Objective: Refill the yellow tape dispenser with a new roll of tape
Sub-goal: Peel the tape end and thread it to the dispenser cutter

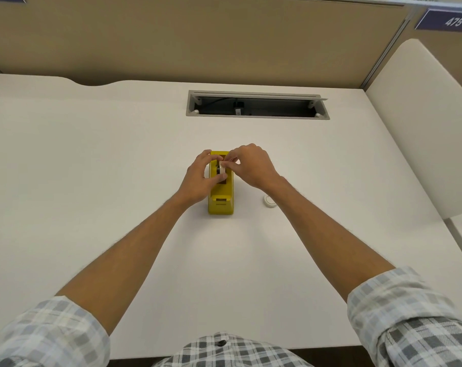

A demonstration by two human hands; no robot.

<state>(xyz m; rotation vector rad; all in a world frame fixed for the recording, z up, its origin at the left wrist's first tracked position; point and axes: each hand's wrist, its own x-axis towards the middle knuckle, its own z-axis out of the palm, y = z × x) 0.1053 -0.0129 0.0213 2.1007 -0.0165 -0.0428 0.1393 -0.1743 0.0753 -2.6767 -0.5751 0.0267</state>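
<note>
Yellow dispenser (pixel 221 193) standing on the white desk (pixel 92 168), near the middle, with its cutter end toward the person. White roll (pixel 221 170) sitting in the open slot on top of the dispenser, on a dark hub. Left hand (pixel 198 178) curled against the left side of the dispenser, thumb tip pressed on the near edge of the roll, other fingers wrapped around the far top corner. Right hand (pixel 251 166) coming in from the right, fingertips pinched close together right at the top of the roll; maybe pinching the loose tape end, but too small to tell for sure. Both hands touching each other, or almost, above the slot. Small white ring (pixel 269 201) lying flat on the desk, near the right of the dispenser and apart from it. Long open cable slot (pixel 257 105) in the desk farther back, with a dark plug inside. Tan wall panel (pixel 198 41) behind the desk, with a sign (pixel 448 21) reading 475 at the top right. Both arms bare up to rolled checked sleeves (pixel 399 311).
</note>
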